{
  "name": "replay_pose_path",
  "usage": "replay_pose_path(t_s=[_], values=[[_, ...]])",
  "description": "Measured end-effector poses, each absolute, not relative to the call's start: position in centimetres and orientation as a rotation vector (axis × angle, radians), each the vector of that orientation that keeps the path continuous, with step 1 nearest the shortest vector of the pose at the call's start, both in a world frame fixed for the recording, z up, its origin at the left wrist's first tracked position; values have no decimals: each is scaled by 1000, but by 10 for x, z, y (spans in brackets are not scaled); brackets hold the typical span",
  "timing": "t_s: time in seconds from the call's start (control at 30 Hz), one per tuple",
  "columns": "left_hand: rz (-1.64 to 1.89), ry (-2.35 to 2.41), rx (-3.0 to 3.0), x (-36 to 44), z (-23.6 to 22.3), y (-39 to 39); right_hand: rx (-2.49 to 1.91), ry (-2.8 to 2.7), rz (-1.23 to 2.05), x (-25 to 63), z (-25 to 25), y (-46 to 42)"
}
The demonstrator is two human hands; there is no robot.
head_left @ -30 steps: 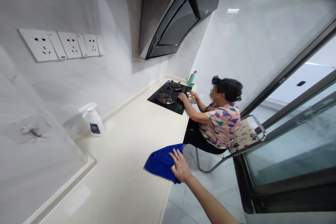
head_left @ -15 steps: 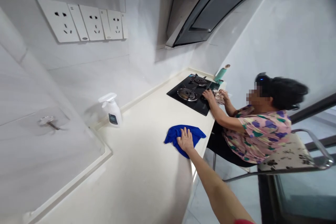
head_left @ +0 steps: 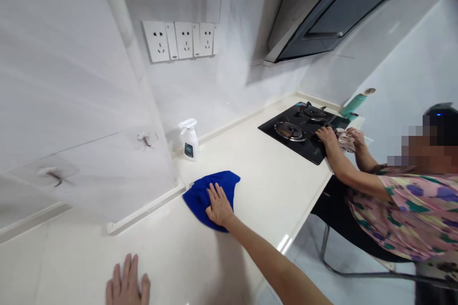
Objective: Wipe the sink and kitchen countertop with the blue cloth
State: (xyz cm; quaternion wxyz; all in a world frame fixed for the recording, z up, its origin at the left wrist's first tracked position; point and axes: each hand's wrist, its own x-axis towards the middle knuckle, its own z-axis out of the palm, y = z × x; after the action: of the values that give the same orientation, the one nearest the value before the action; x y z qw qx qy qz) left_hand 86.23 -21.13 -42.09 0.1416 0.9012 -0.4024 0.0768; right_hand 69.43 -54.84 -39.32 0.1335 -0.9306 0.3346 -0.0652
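My right hand (head_left: 219, 207) lies flat on a blue cloth (head_left: 231, 182), fingers stretched out and pressing it against the pale countertop (head_left: 275, 195). The cloth is spread out, with its edges showing around the hand. At the bottom edge of the view, my left hand (head_left: 127, 283) rests on the counter with fingers extended and nothing in it; its wrist is cut off by the frame. A white spray bottle (head_left: 190, 145) stands upright against the wall, a little beyond the cloth.
A black gas hob (head_left: 272, 126) is set into the counter's far part, under a range hood (head_left: 322, 14). A seated person (head_left: 404, 205) works at its edge, holding a crumpled cloth (head_left: 345, 139). A green bottle (head_left: 354, 104) stands behind. A wall corner (head_left: 175, 178) juts out at left.
My right hand has moved the blue cloth leftward along the counter, toward the wall corner. My left hand has come into view at the bottom. The camera has turned left.
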Motion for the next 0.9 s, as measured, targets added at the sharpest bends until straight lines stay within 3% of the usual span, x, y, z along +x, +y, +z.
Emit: replay_pose_path(t_s=[0.23,0.4,0.67,0.9], values=[[315,-1172,2563,857,-415,-213,-2615,486,-80,698,-367,-409],[304,-1181,2524,857,-415,-208,-2490,282,-103,664,-365,-364],[302,-1173,2525,860,-422,-207,-2519,270,-39,555,-393,-415],[286,-1156,2544,863,-428,-206,-2607,1039,-502,514,-444,-490]])
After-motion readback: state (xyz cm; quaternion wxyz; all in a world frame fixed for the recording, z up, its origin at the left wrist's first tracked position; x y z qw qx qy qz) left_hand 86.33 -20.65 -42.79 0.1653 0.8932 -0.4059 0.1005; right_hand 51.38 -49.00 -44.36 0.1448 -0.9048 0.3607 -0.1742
